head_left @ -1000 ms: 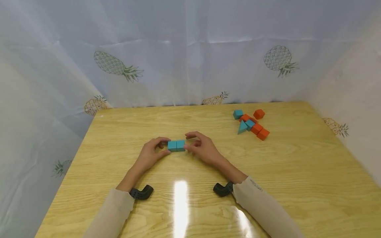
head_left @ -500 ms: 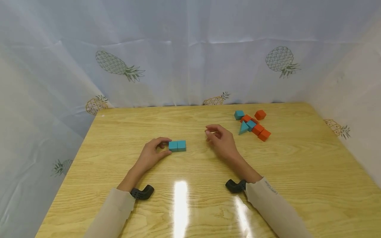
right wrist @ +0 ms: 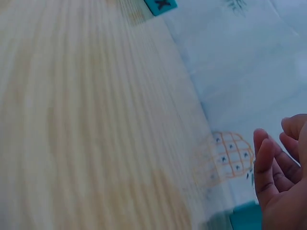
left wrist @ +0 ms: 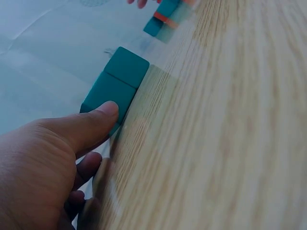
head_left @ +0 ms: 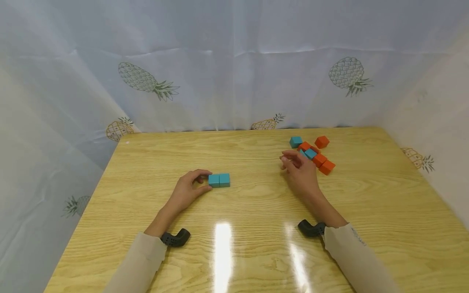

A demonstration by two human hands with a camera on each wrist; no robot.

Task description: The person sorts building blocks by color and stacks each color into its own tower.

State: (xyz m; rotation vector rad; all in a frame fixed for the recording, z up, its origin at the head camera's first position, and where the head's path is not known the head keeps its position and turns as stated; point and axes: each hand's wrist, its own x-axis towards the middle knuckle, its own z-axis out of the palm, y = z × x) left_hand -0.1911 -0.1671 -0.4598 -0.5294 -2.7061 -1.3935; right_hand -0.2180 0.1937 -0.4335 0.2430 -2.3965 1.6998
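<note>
Two blue cube blocks stand side by side mid-table, the left cube (head_left: 214, 181) against the right cube (head_left: 224, 180). My left hand (head_left: 185, 189) pinches the left cube between thumb and fingers; in the left wrist view the thumb (left wrist: 108, 109) lies on its face. My right hand (head_left: 302, 173), fingers loosely bent with nothing in them, is over the table by the near left side of a block pile. It mostly covers a blue triangular block (head_left: 302, 153). Beside it show a blue cube (head_left: 310, 154) and a red cube (head_left: 327, 167).
At the back of the pile are another blue block (head_left: 296, 142) and a separate red block (head_left: 322, 142). A pineapple-print curtain (head_left: 234, 93) hangs along the back edge of the wooden table (head_left: 176, 150). A black wrist device (head_left: 311, 228) sits at the right cuff.
My right hand has left the right blue cube and moved rightward to the pile, now covering most of the triangular block. My left hand keeps its pinch in place.
</note>
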